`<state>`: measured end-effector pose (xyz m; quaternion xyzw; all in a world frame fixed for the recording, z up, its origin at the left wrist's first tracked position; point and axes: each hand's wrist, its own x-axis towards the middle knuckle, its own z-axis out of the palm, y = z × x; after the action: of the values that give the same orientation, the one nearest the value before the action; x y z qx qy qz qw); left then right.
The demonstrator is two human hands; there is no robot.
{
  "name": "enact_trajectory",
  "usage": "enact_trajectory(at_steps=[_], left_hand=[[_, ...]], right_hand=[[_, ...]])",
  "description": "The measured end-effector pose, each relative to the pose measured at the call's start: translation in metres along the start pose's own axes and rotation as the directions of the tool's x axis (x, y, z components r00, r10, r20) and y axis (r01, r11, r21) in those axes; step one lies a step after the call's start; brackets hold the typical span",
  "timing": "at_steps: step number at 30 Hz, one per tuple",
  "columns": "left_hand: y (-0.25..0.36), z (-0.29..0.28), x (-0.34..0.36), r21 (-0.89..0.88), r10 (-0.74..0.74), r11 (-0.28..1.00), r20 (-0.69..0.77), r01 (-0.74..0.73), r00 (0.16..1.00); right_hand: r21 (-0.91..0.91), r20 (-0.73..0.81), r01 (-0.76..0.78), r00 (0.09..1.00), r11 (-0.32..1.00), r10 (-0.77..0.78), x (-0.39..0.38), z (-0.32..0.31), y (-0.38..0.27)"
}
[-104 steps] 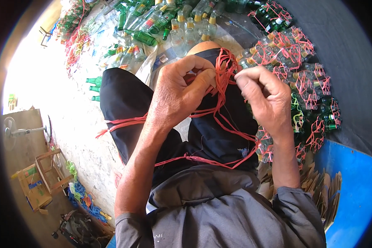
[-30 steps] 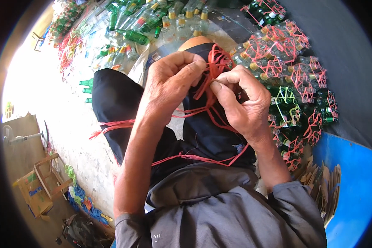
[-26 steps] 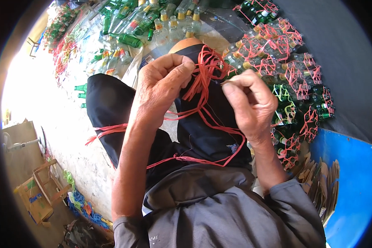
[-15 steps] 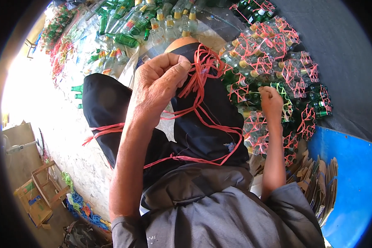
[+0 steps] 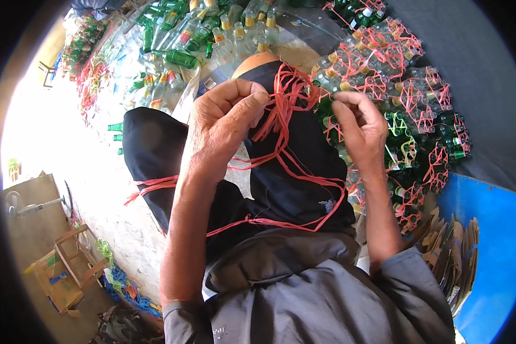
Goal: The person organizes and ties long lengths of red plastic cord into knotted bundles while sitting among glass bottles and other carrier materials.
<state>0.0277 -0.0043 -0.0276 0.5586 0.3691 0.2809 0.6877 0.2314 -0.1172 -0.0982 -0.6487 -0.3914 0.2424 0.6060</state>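
Note:
My left hand [image 5: 226, 123] is closed in a pinch on a bunch of pink plastic string [image 5: 280, 109], above my right knee. Loops of the string hang over my dark trousers [image 5: 295, 172], and one length goes round my left thigh. To the right of the bunch is my right hand [image 5: 364, 129], with thumb and index fingertips drawn together. Whatever it pinches is too thin to make out. Behind that hand lie stacked glass bottles [image 5: 378, 63] bound with pink string netting.
Loose green and clear bottles [image 5: 180, 57] lie ahead. A blue panel [image 5: 493, 252] and flattened cardboard [image 5: 458, 252] stand at the right. Lower left are a small wooden frame [image 5: 77, 258], a cardboard box [image 5: 54, 281] and a heap of coloured string [image 5: 126, 284].
My right hand has moved up and leftward from over the bound bottles, towards the string bunch. My left hand keeps its pinch on the string, and the whole view has shifted slightly.

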Motion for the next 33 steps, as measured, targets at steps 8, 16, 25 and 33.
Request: enact_trajectory(at_steps=[8,16,25,33], left_hand=[[0.009,-0.001,0.0,0.005,-0.002,1.0,-0.01,0.002,1.0],[0.017,-0.002,0.004,0.024,0.098,0.995,-0.033,-0.097,0.995],[0.026,0.002,0.008,-0.042,0.112,0.993,0.0,-0.112,0.994],[0.023,-0.006,0.011,-0.141,0.112,0.984,-0.016,-0.113,0.994]], right_hand=[[-0.083,0.215,0.416,0.895,0.905,-0.392,0.035,0.037,-0.045],[-0.019,0.2,0.36,0.915,0.933,-0.349,0.02,0.042,-0.063],[-0.011,0.197,0.277,0.943,0.961,-0.27,0.011,0.053,-0.067],[0.055,0.287,0.227,0.929,0.972,-0.233,0.021,0.047,-0.059]])
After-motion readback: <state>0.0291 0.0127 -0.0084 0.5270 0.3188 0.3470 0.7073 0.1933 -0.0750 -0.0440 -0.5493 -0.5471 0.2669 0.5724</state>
